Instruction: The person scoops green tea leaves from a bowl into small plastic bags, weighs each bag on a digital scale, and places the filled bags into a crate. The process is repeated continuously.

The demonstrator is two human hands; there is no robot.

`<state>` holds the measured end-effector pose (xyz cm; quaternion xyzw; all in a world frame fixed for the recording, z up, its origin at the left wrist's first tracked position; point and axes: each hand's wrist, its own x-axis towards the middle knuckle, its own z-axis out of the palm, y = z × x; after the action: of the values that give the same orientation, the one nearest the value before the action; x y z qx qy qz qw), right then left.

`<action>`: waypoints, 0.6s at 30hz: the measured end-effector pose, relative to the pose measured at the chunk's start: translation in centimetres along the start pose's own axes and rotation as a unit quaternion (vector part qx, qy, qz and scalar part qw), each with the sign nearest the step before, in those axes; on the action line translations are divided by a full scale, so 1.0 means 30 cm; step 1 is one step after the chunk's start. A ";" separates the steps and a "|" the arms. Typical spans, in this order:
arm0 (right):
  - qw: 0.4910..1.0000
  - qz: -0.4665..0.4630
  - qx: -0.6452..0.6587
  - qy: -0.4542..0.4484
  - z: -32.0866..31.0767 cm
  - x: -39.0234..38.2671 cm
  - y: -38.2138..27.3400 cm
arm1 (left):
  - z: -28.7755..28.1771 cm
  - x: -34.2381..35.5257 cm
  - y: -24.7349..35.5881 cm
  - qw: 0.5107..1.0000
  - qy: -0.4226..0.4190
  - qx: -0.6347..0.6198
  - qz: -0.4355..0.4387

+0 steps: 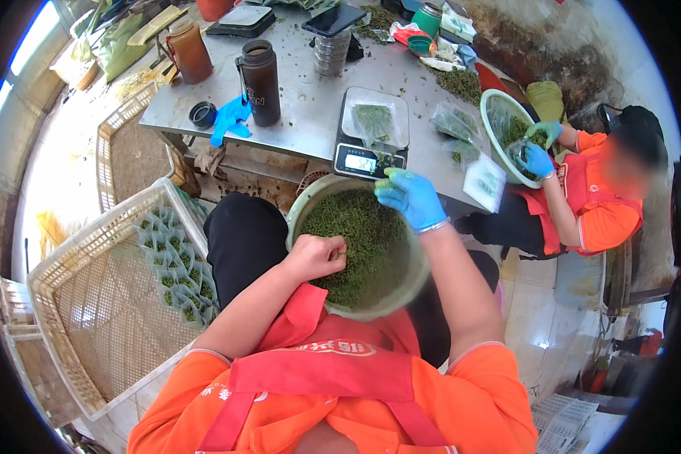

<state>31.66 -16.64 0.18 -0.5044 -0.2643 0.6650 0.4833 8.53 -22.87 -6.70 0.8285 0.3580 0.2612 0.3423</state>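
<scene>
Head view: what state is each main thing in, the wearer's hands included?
Left hand, bare, fingers curled
Right hand, blue-gloved, fingers bent
Scale, display lit, bagged greens on it
Tub, part-filled with green bits
Crate, holding rows of filled bags
Dark bottle, upright
Clear jar, upright, phone on top
Loose blue glove, lying limp

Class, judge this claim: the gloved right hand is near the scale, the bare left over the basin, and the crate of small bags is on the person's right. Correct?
No: in the head view, the crate of small bags is on the person's left. The gloved right hand is near the scale and the bare left hand over the basin.
</scene>
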 end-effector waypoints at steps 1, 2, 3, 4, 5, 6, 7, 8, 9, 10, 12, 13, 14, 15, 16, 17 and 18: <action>0.997 -0.025 -0.067 0.024 -0.013 -0.001 0.017 | -0.006 0.005 0.000 1.000 -0.004 -0.004 0.001; 0.989 -0.045 -0.133 0.048 -0.030 0.002 0.047 | -0.002 0.003 -0.001 1.000 -0.009 -0.010 0.000; 0.977 -0.133 -0.158 0.054 -0.035 0.017 0.092 | 0.005 0.004 -0.003 1.000 -0.010 0.003 0.011; 0.940 -0.195 -0.263 0.093 -0.036 0.036 0.126 | 0.013 0.010 -0.008 1.000 -0.011 0.016 0.023; 0.897 -0.263 -0.336 0.114 -0.025 0.053 0.143 | 0.014 0.015 -0.012 0.999 -0.012 0.032 0.036; 0.843 -0.329 -0.405 0.134 -0.016 0.068 0.156 | 0.016 0.012 -0.012 0.999 -0.019 0.032 0.035; 0.818 -0.323 -0.444 0.171 -0.010 0.077 0.163 | 0.018 0.006 -0.011 0.999 -0.027 0.031 0.034; 0.791 -0.317 -0.480 0.206 0.025 0.067 0.147 | 0.019 0.002 -0.012 0.998 -0.034 0.031 0.032; 0.761 -0.310 -0.516 0.241 0.050 0.068 0.139 | 0.018 0.001 -0.013 0.999 -0.032 0.029 0.032; 0.752 -0.303 -0.530 0.249 0.059 0.088 0.144 | 0.017 0.002 -0.013 0.999 -0.031 0.026 0.032; 0.729 -0.289 -0.560 0.267 0.067 0.129 0.142 | 0.023 0.007 -0.012 0.999 -0.025 0.020 0.037; 0.746 -0.243 -0.570 0.245 0.065 0.140 0.136 | 0.028 0.008 -0.015 0.999 -0.021 0.018 0.039; 0.752 -0.252 -0.562 0.237 0.059 0.144 0.146 | 0.027 0.009 -0.018 0.999 -0.016 0.017 0.041; 0.757 -0.259 -0.553 0.230 0.045 0.146 0.169 | 0.024 0.007 -0.018 0.999 -0.023 0.020 0.040; 0.763 -0.267 -0.545 0.222 0.034 0.141 0.192 | 0.020 0.003 -0.015 0.998 -0.030 0.024 0.039; 0.791 -0.319 -0.487 0.189 0.027 0.121 0.212 | 0.017 0.003 -0.013 0.998 -0.035 0.028 0.039; 0.857 -0.235 -0.436 0.143 0.028 0.090 0.214 | 0.015 0.005 -0.013 0.998 -0.036 0.025 0.038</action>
<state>28.39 -16.60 -6.05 -0.6760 -0.5654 0.2695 0.3884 8.77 -22.72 -7.26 0.8586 0.3198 0.2356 0.3241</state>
